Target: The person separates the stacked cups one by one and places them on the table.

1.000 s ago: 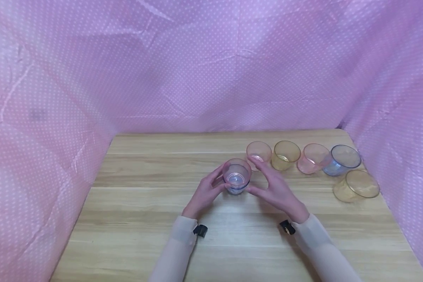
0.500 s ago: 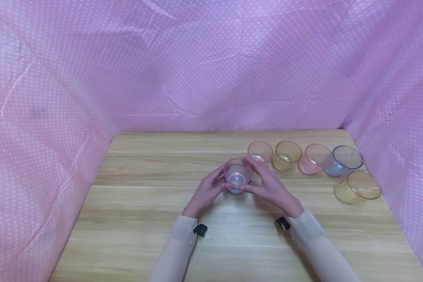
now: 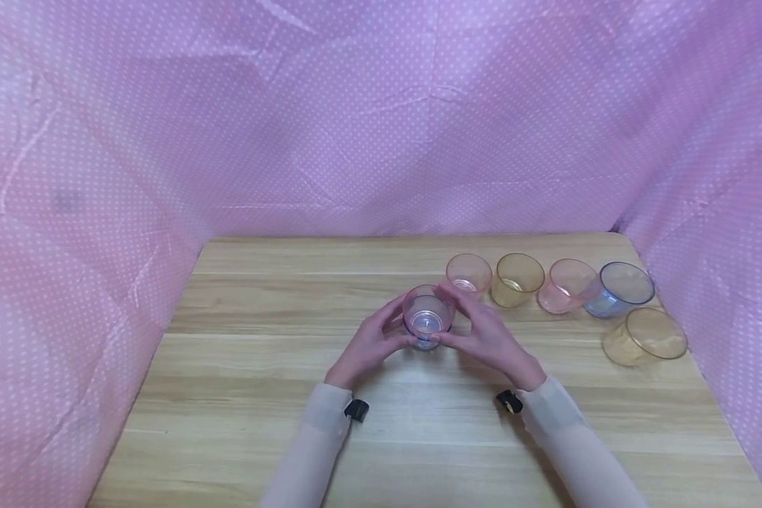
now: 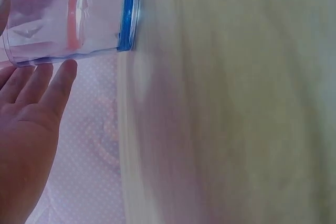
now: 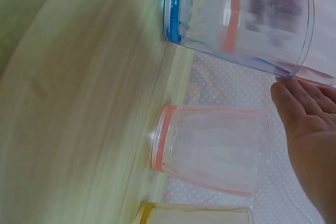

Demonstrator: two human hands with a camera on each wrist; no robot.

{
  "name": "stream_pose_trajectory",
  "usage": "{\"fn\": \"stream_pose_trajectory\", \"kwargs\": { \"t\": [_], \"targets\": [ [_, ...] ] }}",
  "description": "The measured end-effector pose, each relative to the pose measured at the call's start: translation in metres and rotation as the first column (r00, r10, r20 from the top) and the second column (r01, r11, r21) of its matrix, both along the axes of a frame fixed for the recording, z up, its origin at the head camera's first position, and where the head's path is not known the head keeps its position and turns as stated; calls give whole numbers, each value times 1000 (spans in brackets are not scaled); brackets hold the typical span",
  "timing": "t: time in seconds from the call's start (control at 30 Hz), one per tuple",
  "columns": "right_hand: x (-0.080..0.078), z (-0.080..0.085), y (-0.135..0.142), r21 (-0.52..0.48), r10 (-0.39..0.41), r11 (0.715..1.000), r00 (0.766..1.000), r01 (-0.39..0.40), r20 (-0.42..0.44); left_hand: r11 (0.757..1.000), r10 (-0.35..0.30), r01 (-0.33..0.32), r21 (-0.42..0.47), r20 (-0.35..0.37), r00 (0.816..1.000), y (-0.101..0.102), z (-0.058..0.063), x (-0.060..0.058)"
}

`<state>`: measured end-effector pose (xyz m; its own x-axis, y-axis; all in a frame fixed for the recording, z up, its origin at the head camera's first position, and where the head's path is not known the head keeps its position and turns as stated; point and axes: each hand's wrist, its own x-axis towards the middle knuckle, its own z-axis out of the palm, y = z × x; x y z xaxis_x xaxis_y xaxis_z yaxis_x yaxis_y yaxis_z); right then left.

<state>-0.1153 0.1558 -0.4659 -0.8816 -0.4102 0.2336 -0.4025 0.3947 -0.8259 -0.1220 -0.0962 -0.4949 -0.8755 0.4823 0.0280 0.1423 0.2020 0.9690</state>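
A pink clear cup (image 3: 427, 303) sits nested inside a blue clear cup (image 4: 127, 14), both upright on the wooden table. My left hand (image 3: 370, 346) holds the left side of this stack, thumb at the front and fingers behind. From the other side my right hand (image 3: 487, 339) grips it near the rims, its thumb across the front. In the right wrist view, the pink cup's base band shows through the blue cup's wall, above the blue base. Just behind the right hand stands another pink cup (image 3: 468, 271), partly hidden by the fingers.
To the right along the back stand a yellow cup (image 3: 518, 280), a pink cup (image 3: 568, 286) and a blue cup (image 3: 619, 289). Another yellow cup (image 3: 644, 337) is nearer the table's right edge. Pink dotted cloth (image 3: 381, 141) walls the table (image 3: 260, 395) behind and at both sides.
My right hand has come in from the right and closed around the nested cups. The left wrist has shifted slightly left. The stack has stayed almost in place.
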Motion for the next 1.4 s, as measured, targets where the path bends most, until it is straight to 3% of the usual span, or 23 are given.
{"fn": "stream_pose_trajectory", "kwargs": {
  "t": [0.23, 0.37, 0.67, 0.9, 1.4],
  "targets": [
    [-1, 0, 0, 5, 0, 1000, 1000, 0, -4, 990, -52, 53, -134, 9, 999, -4, 0, -10],
    [-1, 0, 0, 19, -2, 1000, 1000, 1, 11, 984, -87, 85, -157, -6, 996, -5, 1, -14],
    [-4, 3, -3, 60, -3, 998, 997, -1, 71, 984, -138, 138, -115, 5, 990, -7, 1, -16],
    [-8, 0, -5, -23, 44, 999, 993, -42, 107, 984, -157, 157, -88, 6, 988, -7, 0, -15],
    [-6, -4, -8, -41, 18, 999, 998, -15, 65, 988, -141, 140, -61, -20, 990, -4, -3, -11]
  ]
}}
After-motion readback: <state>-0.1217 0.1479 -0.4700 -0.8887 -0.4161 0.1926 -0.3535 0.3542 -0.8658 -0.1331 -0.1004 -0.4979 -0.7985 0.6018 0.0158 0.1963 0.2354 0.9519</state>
